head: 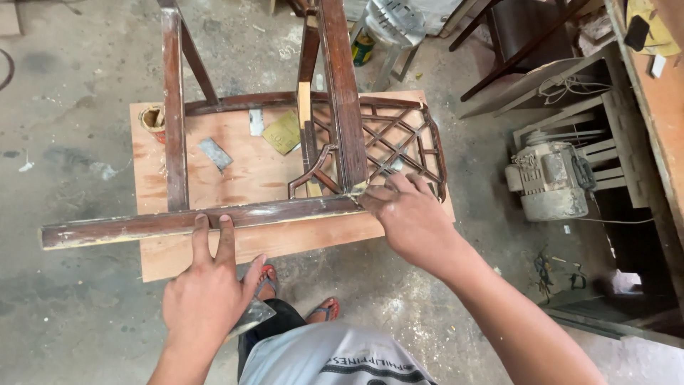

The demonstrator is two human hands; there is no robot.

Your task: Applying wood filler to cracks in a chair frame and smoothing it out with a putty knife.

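- Head view: dark wooden chair frame [335,128] lying tipped over on a plywood board [235,171] on the concrete floor [71,299].
- Left hand [206,292] laid on the near rail [192,222], two fingers [226,239] stretched flat across it; a grey scrap of sandpaper [253,317] tucked under the palm and thumb, so grasping that.
- Right hand [410,217] bent at the joint where rail meets upright leg [342,93], fingertips [377,192] pressed to the wood; released, nothing visibly held.
- Lattice chair back [399,146] flat on the board just beyond the right hand.
- Sandpaper pieces [283,132] and a small can [153,120] on the board behind the rail.
- Sandalled feet [324,310] just below the board edge.
- Electric motor [548,178] well apart at right, under a bench [655,107].
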